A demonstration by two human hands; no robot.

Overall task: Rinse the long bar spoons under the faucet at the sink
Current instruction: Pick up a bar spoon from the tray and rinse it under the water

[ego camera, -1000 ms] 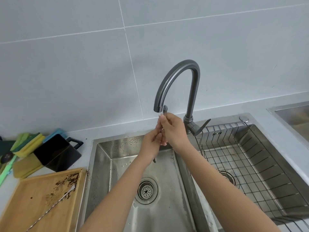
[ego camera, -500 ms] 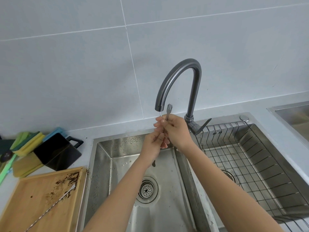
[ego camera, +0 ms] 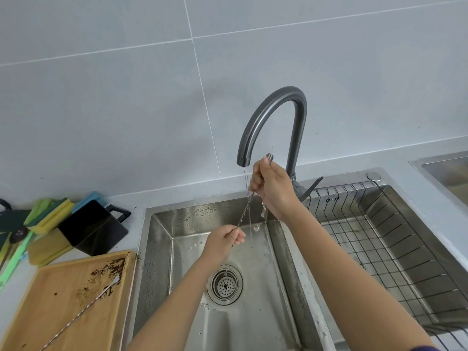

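Presently a long bar spoon [ego camera: 242, 216] is being held slantwise over the left basin of the sink [ego camera: 157, 249], just beside the thin stream of water [ego camera: 245, 183] that is being let down from the dark curved faucet [ego camera: 273, 107]. Its upper part is being gripped by the right hand [ego camera: 272, 188], whose fingers are curled round the twisted stem, so that the small forked end [ego camera: 270, 156] is being shown above the fist. Its lower part is being pinched by the left hand [ego camera: 224, 240], the grip closed tight on the stem above the drain strainer [ego camera: 225, 285]. A second bar spoon [ego camera: 81, 315] is being left lying on the stained wooden tray [ego camera: 50, 295] on the tabletop [ego camera: 134, 211], well apart from both hands. A black container [ego camera: 93, 228] and stacked sponges [ego camera: 50, 211] are being kept behind the tray. A wire rack [ego camera: 379, 236] is being carried in the right basin.
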